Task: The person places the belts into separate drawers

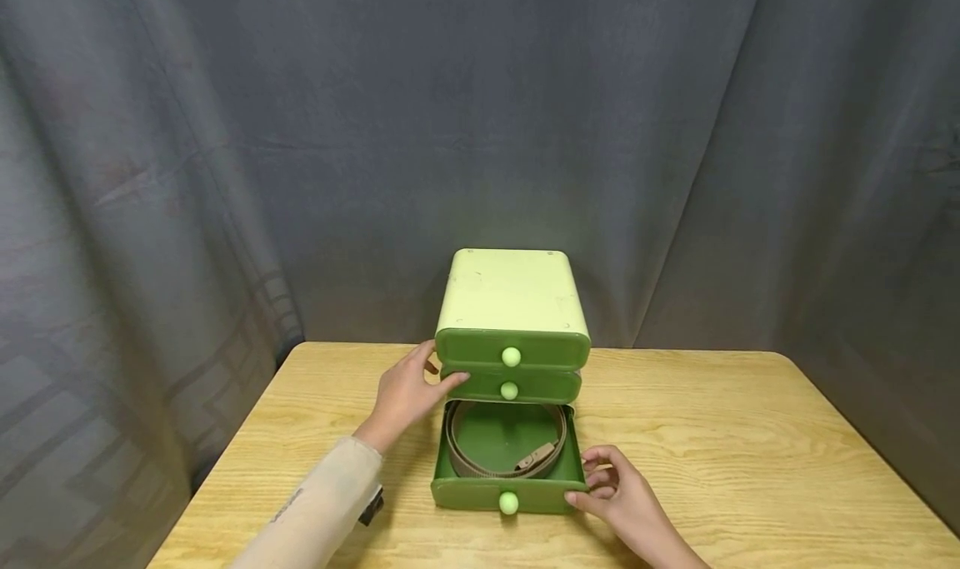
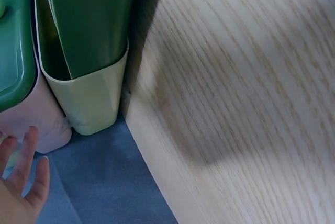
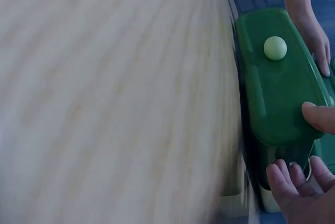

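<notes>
A small cabinet of three stacked drawers, pale yellow-green on top with green fronts and round light knobs, stands on the table. Its bottom drawer is pulled out and holds a coiled brown belt. My left hand is at the cabinet's left side, thumb over the front of the middle drawer; the left wrist view shows its fingers spread beside a pinkish side panel. With thumb on the front and fingers along the side, my right hand grips the bottom drawer's right front corner.
The wooden table extends on both sides of the cabinet. Grey curtains hang right behind it and at both sides. A small black device sits at the left wrist, by the beige sleeve.
</notes>
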### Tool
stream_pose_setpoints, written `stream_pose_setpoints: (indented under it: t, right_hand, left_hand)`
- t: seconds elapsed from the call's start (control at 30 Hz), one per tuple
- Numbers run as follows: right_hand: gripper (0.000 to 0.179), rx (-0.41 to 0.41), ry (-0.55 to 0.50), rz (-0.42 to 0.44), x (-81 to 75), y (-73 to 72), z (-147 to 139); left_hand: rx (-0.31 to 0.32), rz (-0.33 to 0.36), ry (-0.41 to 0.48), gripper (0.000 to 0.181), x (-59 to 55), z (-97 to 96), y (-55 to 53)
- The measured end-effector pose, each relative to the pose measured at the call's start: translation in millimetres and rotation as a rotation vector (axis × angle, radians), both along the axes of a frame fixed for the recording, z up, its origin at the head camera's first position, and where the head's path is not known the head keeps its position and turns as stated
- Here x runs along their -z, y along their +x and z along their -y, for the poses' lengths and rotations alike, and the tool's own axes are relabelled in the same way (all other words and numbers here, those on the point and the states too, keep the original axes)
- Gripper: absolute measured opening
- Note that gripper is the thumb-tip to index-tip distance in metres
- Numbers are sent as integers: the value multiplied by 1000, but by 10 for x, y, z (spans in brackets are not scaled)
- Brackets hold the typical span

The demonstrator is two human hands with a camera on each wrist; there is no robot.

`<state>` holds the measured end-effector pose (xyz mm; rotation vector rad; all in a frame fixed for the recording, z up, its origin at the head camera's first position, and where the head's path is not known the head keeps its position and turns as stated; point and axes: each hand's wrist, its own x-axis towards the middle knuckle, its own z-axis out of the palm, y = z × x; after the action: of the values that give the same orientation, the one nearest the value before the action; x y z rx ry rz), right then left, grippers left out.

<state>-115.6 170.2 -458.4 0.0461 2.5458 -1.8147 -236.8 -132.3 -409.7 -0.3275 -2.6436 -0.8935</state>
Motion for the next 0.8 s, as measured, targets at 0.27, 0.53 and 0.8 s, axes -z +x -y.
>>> stream_pose_setpoints:
  t: [0.27,0.53,0.8]
  right_hand:
    - [51,46,51,-13,-43,-129,26]
    - [50,74,100,-42,-38,-292,59]
    - [53,85,150,-94,-38,-445,45]
  left_hand:
    - [15,5,8,62,-20,4,1]
    - [8,29,15,62,-10,25,6]
    - [21,32,28,60,-24,19,16]
